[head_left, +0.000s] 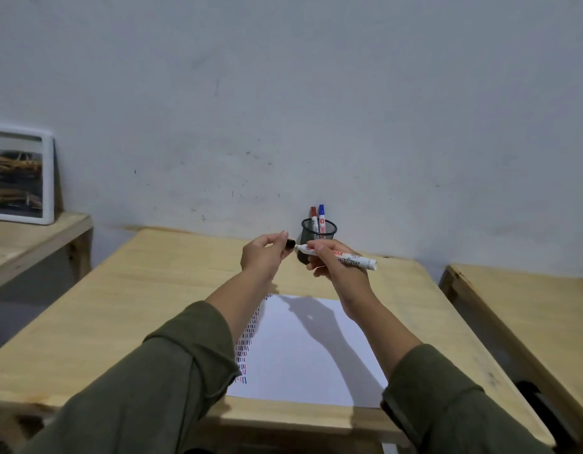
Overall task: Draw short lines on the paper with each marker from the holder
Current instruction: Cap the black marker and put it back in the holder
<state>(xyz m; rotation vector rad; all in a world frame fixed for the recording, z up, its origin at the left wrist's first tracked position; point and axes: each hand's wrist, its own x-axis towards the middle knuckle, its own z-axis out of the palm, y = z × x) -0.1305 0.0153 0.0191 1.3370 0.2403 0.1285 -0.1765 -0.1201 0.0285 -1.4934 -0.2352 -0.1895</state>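
A white sheet of paper (311,352) lies on the wooden table (146,299), with rows of short red, blue and dark lines down its left edge. At the table's far edge stands a black mesh holder (319,233) with a red-capped marker (314,217) and a blue-capped marker (322,217) upright in it. In the air in front of the holder my right hand (337,268) grips a white marker (355,261) lying sideways. My left hand (265,253) pinches its black cap (290,244), which sits right at the marker's tip.
A framed picture (19,176) leans on the wall on a side table (31,244) at the left. Another wooden table (526,322) stands at the right across a narrow gap. The grey wall rises right behind the holder.
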